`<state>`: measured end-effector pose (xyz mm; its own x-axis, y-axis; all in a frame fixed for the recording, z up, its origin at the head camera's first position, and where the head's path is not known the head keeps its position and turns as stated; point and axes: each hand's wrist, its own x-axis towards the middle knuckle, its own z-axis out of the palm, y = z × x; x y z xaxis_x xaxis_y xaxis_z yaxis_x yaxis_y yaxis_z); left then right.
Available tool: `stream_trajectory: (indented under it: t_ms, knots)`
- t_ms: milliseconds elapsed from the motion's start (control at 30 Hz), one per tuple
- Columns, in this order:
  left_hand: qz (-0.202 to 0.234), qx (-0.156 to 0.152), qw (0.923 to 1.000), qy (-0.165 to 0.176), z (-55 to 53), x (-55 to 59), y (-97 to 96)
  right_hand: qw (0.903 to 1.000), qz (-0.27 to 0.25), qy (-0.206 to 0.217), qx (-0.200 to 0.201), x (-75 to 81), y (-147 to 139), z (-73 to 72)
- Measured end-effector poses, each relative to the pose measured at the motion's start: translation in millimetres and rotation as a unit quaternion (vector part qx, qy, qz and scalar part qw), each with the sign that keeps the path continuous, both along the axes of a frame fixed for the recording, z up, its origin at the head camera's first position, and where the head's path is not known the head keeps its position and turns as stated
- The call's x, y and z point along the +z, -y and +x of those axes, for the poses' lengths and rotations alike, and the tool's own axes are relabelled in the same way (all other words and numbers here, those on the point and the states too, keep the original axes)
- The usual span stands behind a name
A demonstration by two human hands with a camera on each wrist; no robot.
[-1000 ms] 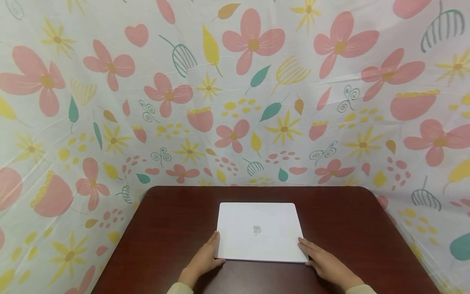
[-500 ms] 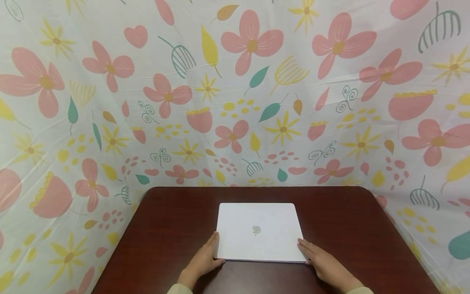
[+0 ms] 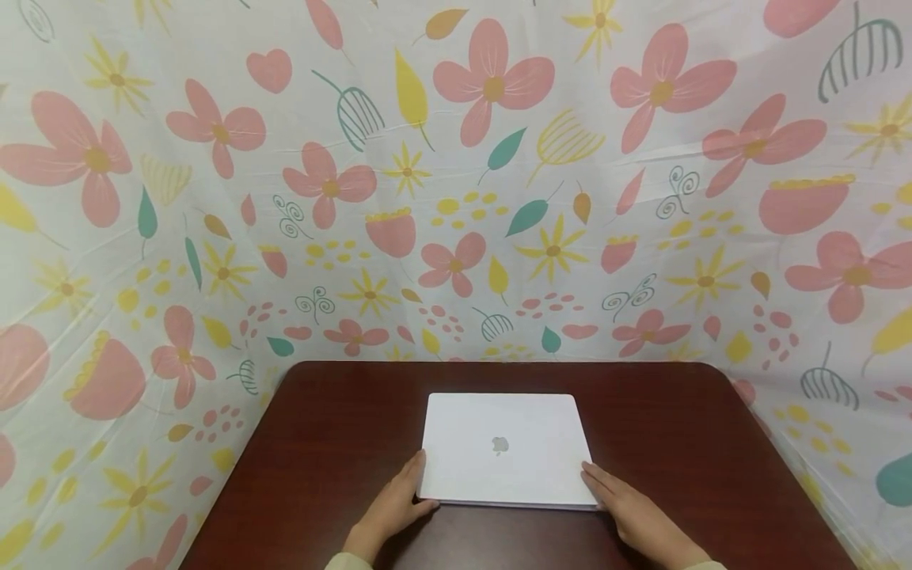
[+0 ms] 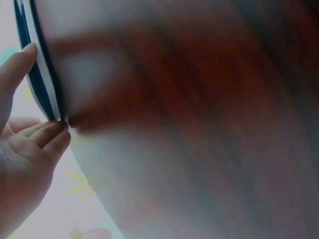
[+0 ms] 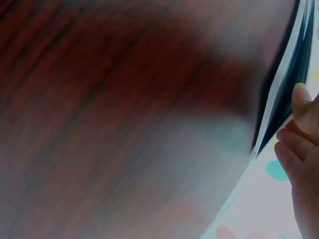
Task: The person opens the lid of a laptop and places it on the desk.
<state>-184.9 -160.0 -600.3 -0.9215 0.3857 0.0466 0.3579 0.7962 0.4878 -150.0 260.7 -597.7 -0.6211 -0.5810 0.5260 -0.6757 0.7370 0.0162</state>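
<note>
A silver laptop (image 3: 506,467) with a grey apple logo lies flat on the dark brown table, its front edge towards me. My left hand (image 3: 392,505) holds its front left corner, fingers along the side and thumb at the front edge. At the front right corner, my right hand (image 3: 636,511) holds it likewise; its thumb is hidden in the head view. Both wrist views show a narrow dark gap between the lid and base of the laptop (image 5: 271,94). The left thumb (image 4: 25,59) and the right thumb (image 5: 301,102) press against the lid's edge.
The glossy table (image 3: 342,427) has rounded far corners. Behind it and on both sides hangs a white cloth (image 3: 456,190) printed with pink, yellow and green flowers and leaves. Light sleeves (image 3: 349,560) show at the bottom of the head view.
The laptop's lid has risen slightly at the front, so a thin gap shows there. My right thumb has slipped out of sight at the corner; otherwise both hands stay in place.
</note>
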Motion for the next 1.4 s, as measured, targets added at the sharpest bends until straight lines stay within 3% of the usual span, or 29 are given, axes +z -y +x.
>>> stream_trajectory:
  t_ms: [167, 667, 967, 1167, 1400]
  knots:
    - [-0.001, 0.003, 1.0, 0.0, -1.0, -0.3, 0.9, 0.9998, -0.016, 0.005, 0.014, 0.3, -1, 0.5]
    - [0.031, 0.028, 0.9991, 0.005, -2.1, -1.1, 3.2, 0.9999, -0.008, -0.001, -0.012, 7.5, -2, 0.3]
    - [0.043, 0.042, 0.9982, 0.004, -3.8, -1.7, 5.0, 0.9995, -0.023, 0.022, -0.008, 10.7, -3, 1.4]
    - [0.042, 0.037, 0.9983, 0.019, -5.3, -1.1, 5.9, 0.9992, -0.031, 0.023, -0.004, 10.3, -4, 0.2]
    - [0.058, 0.024, 0.998, -0.002, -5.9, -4.9, 7.4, 0.9993, -0.037, 0.01, -0.002, 10.9, -5, -1.8]
